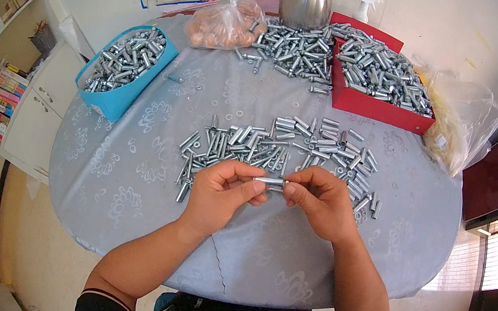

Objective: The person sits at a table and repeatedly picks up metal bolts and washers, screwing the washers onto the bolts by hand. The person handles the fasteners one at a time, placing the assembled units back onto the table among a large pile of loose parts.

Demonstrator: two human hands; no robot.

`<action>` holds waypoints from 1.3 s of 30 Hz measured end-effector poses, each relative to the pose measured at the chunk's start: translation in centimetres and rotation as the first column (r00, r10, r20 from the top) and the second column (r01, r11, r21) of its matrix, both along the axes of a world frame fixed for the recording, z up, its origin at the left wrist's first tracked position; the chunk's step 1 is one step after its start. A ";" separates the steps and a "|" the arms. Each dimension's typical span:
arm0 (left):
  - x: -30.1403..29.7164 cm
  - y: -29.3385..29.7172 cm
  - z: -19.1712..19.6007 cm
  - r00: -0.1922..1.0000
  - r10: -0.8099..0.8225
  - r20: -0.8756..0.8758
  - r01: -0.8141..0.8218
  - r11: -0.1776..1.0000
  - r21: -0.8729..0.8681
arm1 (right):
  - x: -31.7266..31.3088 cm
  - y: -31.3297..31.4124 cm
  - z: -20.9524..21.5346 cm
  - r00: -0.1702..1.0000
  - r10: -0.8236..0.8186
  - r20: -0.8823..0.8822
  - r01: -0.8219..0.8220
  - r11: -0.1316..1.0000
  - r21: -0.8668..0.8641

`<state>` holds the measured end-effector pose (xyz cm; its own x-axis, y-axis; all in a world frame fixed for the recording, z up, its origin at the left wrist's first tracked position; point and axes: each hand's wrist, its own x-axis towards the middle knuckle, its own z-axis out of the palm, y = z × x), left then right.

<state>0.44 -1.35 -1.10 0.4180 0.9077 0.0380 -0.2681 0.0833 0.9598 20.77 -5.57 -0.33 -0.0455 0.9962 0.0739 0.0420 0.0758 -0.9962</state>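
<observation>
My left hand and my right hand meet over the near middle of the round table. Together they pinch one silver metal bolt held level between the fingertips, left fingers on its left end, right fingers on its right end. Just beyond the hands lies a spread of several loose silver bolts and sleeves on the grey patterned tablecloth.
A blue box full of silver bolts sits at the left. A red tray heaped with bolts stands at the back right, with a loose pile beside it. Behind are a bag of nuts, a steel pot and a clear plastic bag.
</observation>
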 end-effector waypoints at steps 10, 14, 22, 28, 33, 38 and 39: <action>-0.1 -0.2 -0.8 0.998 0.006 -0.065 0.007 0.982 0.191 | -0.4 0.1 0.1 0.975 0.029 -0.219 -0.050 0.994 -0.094; 0.3 -0.5 -0.5 0.992 0.084 -0.098 -0.054 0.961 0.272 | 0.3 0.1 0.8 0.988 -0.012 -0.154 -0.009 0.991 -0.130; -0.3 0.1 -0.3 0.966 0.252 0.053 -0.258 0.949 0.184 | 2.4 0.5 0.8 0.990 0.093 -0.103 -0.112 0.975 -0.194; -0.4 0.2 -0.4 0.970 0.238 0.049 -0.243 0.956 0.162 | 0.9 1.6 1.8 0.881 -0.113 -0.460 0.220 0.958 0.186; -0.2 0.1 -0.4 0.965 0.259 0.036 -0.261 0.952 0.162 | 2.5 1.3 0.8 0.891 -0.267 -0.367 0.332 0.935 0.124; 0.0 0.2 -0.5 0.960 0.281 0.021 -0.280 0.947 0.158 | 3.0 1.3 0.8 0.805 -0.471 -0.361 0.526 0.847 0.068; 0.0 0.3 -0.7 0.963 0.267 -0.022 -0.258 0.946 0.198 | 3.3 1.2 0.7 0.798 -0.477 -0.367 0.533 0.844 0.062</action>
<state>0.43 -1.09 -1.78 0.1713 0.9631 0.2077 -0.2093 -0.1704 0.9629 24.04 -4.34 0.42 0.5152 0.8444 0.1469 -0.2051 0.2879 -0.9354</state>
